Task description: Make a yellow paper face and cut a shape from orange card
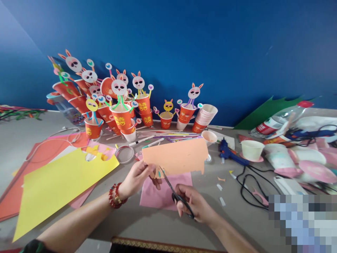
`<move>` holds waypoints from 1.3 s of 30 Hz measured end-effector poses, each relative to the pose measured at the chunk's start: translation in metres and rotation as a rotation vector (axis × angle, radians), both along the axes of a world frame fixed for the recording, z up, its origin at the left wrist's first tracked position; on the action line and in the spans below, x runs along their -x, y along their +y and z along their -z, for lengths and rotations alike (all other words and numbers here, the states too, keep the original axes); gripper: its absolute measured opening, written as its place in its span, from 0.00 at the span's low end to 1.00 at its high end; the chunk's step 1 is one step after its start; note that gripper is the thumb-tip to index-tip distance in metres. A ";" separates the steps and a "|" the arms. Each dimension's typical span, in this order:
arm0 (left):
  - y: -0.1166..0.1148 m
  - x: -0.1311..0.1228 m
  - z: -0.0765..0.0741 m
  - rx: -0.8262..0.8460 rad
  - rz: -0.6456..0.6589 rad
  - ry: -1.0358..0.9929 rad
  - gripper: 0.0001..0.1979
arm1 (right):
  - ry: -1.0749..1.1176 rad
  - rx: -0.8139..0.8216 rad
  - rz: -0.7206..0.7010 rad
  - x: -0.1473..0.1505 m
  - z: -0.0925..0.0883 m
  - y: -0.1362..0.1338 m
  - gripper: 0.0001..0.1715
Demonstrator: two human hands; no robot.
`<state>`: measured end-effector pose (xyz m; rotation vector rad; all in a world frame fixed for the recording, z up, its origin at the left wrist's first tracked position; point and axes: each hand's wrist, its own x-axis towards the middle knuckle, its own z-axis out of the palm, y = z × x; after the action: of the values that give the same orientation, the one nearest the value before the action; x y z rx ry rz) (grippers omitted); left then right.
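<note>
My left hand (140, 175) pinches the lower left corner of an orange paper sheet (179, 154), which is held up above the table. Two small ear-like shapes are drawn near that corner, close to my fingers. In my right hand (193, 202) is a pair of dark-handled scissors (171, 186), with the fingers through the handles. The blades meet the sheet's lower edge beside the drawn shapes. A notched cut-out shows at the sheet's lower right corner. Beneath the sheet lies a piece of pink paper (165, 195), partly hidden by it.
Several red paper cups (121, 119) with rabbit-faced figures stand along the blue wall. Yellow paper (68, 189) lies at left, beside a tape roll (124, 154). At right are a blue glue gun (231, 153), a black cable (244, 182), a pale cup (252, 150) and a plastic bottle (283, 119).
</note>
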<state>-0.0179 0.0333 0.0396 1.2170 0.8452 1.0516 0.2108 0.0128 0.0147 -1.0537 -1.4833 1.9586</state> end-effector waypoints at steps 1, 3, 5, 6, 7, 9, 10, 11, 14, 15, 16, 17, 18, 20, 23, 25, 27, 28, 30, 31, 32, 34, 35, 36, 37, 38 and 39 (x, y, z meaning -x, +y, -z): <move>0.000 0.000 0.000 0.004 0.004 0.000 0.18 | -0.004 -0.002 0.001 0.000 0.000 0.000 0.36; 0.000 0.000 0.001 0.008 0.006 -0.005 0.19 | -0.012 0.003 0.000 0.000 0.000 0.001 0.37; 0.000 0.000 0.001 0.002 0.010 -0.013 0.19 | -0.015 0.009 -0.003 0.000 0.000 0.001 0.37; 0.000 0.000 0.002 -0.003 0.011 -0.016 0.19 | -0.015 0.010 -0.003 0.000 0.000 0.001 0.38; -0.001 0.001 0.002 -0.005 0.013 -0.015 0.18 | -0.014 0.010 -0.004 0.000 0.000 0.001 0.38; -0.001 0.001 0.002 -0.011 0.021 -0.006 0.18 | -0.018 0.009 -0.006 0.000 0.000 0.001 0.38; -0.001 0.001 0.003 -0.014 0.023 -0.003 0.18 | -0.019 0.007 -0.008 0.000 0.000 0.001 0.38; -0.001 0.001 0.003 -0.015 0.026 -0.001 0.18 | -0.018 0.003 -0.008 0.000 0.001 0.001 0.38; -0.001 0.001 0.004 -0.014 0.024 -0.011 0.19 | -0.012 -0.001 -0.004 0.000 0.002 0.001 0.38; -0.001 0.001 0.004 -0.010 0.025 -0.014 0.19 | -0.010 0.001 -0.003 0.000 0.003 0.001 0.38; -0.001 0.001 0.004 -0.007 0.027 -0.019 0.19 | -0.010 0.003 -0.001 0.000 0.004 0.001 0.38; -0.001 0.001 0.004 -0.007 0.030 -0.022 0.19 | -0.014 0.006 0.000 0.000 0.004 0.001 0.37; -0.001 0.001 0.004 -0.007 0.031 -0.024 0.18 | -0.018 0.009 0.001 0.000 0.004 0.001 0.37; -0.001 0.001 0.003 -0.010 0.034 -0.013 0.19 | -0.024 0.014 0.005 0.000 0.004 0.002 0.37; -0.001 0.001 0.002 -0.012 0.033 0.012 0.20 | -0.026 0.015 0.008 0.000 0.004 0.002 0.38; -0.001 0.000 0.002 -0.014 0.031 0.007 0.20 | -0.030 0.013 0.004 0.000 0.003 0.002 0.38; -0.001 0.000 0.002 -0.019 0.034 0.000 0.19 | -0.031 0.009 0.001 0.000 0.004 0.002 0.37; -0.001 0.000 0.001 -0.022 0.036 0.003 0.19 | -0.029 0.008 0.003 0.000 0.004 0.001 0.37; -0.001 0.000 0.001 -0.026 0.035 0.013 0.19 | -0.024 0.009 0.005 0.000 0.004 0.001 0.37; -0.001 0.000 0.001 -0.025 0.036 0.018 0.19 | -0.022 0.010 0.005 0.000 0.004 0.001 0.37; 0.000 -0.001 0.001 -0.024 0.037 0.022 0.19 | -0.023 0.013 0.005 0.000 0.004 0.001 0.37; 0.000 -0.001 0.001 -0.019 0.035 0.027 0.20 | -0.029 0.020 0.002 0.000 0.005 0.001 0.36; 0.000 -0.001 0.001 -0.018 0.036 0.025 0.20 | -0.032 0.022 0.003 -0.001 0.005 0.001 0.35; 0.000 -0.001 0.001 -0.018 0.036 0.020 0.20 | -0.035 0.023 0.003 -0.001 0.005 0.001 0.35; 0.000 -0.001 0.001 -0.019 0.037 0.015 0.19 | -0.038 0.022 0.001 -0.001 0.005 0.001 0.34; -0.001 -0.001 0.001 -0.020 0.037 0.008 0.19 | -0.042 0.020 0.002 -0.001 0.006 0.001 0.33; -0.001 -0.001 0.002 -0.021 0.039 0.004 0.18 | -0.046 0.017 0.002 -0.001 0.006 0.001 0.32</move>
<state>-0.0171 0.0326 0.0380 1.2493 0.8124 1.0288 0.2122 0.0136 0.0083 -1.1135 -1.4913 1.9615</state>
